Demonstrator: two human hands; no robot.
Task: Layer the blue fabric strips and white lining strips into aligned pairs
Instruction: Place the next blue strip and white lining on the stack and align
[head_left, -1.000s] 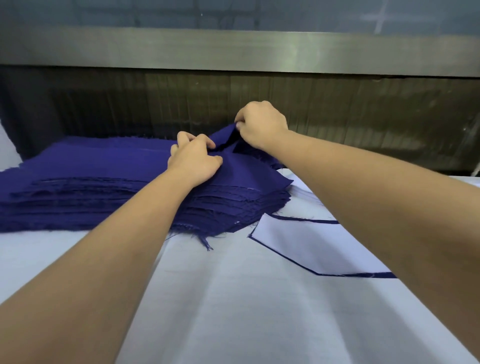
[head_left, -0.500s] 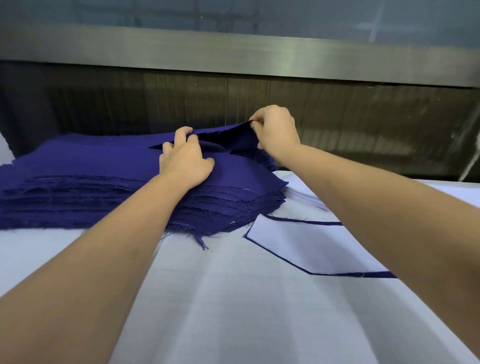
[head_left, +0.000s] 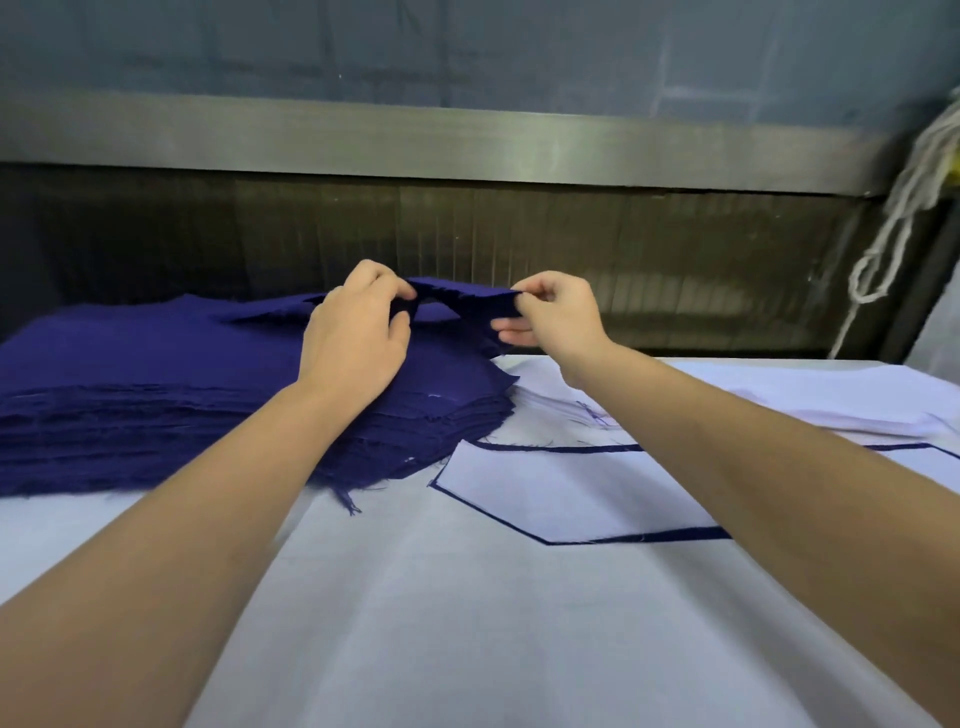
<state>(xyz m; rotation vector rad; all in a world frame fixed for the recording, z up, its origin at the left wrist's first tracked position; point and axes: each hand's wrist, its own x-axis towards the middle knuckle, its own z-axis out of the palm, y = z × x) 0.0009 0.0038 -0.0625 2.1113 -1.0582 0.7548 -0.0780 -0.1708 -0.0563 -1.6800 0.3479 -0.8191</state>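
Nearest to the person, well below the fingers, is the white table cover (head_left: 467, 639). On it, nearer than the fingers of the right hand (head_left: 556, 322), lies 1 finished pair (head_left: 571, 493): a white lining with only a thin blue edge showing around it. More white lining strips (head_left: 831, 400) lie to the right of those fingers. Under the left hand (head_left: 353, 338) is the thick stack of blue strips (head_left: 156, 395). Both hands pinch the top blue strip (head_left: 467, 299) between thumb and fingers, the left at 1 point and the right at the end, so this part is raised from the stack between the 2 pinches. The step in hand seems to be separating 1 blue strip. The next move probably calls for peeling it free without dragging the strip below, then laying it flat for a lining. Beyond the fingers runs a metal rail (head_left: 467, 145).
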